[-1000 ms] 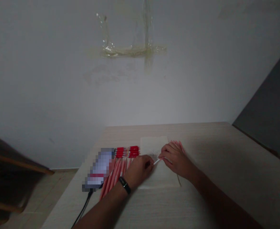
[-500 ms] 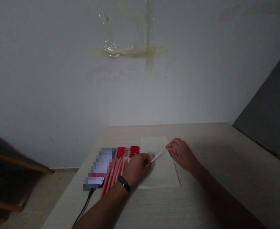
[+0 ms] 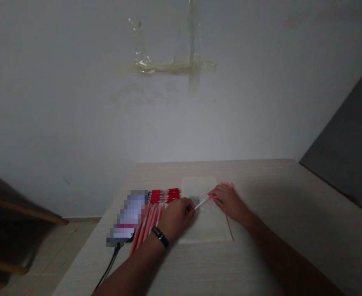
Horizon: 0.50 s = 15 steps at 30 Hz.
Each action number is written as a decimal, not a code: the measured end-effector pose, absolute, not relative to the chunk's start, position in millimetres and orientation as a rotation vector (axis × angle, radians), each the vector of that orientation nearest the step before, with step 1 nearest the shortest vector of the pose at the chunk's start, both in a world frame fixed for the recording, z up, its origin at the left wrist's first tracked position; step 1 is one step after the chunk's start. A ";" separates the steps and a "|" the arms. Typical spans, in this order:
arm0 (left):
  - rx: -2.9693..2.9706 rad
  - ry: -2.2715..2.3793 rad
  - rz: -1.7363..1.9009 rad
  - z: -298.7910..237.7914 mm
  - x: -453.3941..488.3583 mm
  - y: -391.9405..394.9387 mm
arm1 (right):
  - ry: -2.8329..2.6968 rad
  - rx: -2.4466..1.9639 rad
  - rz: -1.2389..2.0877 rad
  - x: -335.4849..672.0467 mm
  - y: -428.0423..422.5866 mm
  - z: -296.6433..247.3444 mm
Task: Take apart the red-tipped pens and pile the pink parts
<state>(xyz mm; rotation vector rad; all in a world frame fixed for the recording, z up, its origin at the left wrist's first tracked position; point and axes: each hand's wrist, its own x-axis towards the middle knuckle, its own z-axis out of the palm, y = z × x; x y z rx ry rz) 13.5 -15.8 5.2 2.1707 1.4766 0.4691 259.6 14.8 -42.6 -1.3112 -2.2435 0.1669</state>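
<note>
Low in the centre of the frame, over the paper sheet (image 3: pixel 207 230) on the bench (image 3: pixel 292 213), the left hand (image 3: pixel 176 216) and right hand (image 3: pixel 228 201) each pinch one end of what looks like a thin white pen refill (image 3: pixel 201 203), a mid-handling step that calls for a steady, aligned grip.

Pale wood-grain table (image 3: pixel 292 213). Lying flat at centre: white sheet of paper (image 3: pixel 210 230). Just beside the sheet's far left corner: row of red-capped pens (image 3: pixel 165 195), side by side. Nearer, along the sheet's left edge: fanned pink pen barrels (image 3: pixel 147 230). Further left: pixelated flat object (image 3: pixel 128 216), with black cable (image 3: pixel 108 267) trailing off the near-left edge. At the sheet's far right corner: second pink cluster (image 3: pixel 233 187), partly covered.
</note>
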 end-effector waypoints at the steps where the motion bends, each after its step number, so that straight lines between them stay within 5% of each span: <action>1: 2.172 1.474 0.469 5.4 13.6 -15.7 | -2.241 -1.312 0.168 259.2 15.2 -43.1; 15: 2.193 1.471 0.475 3.3 12.4 -14.9 | -2.242 -1.297 0.161 263.3 17.2 -44.5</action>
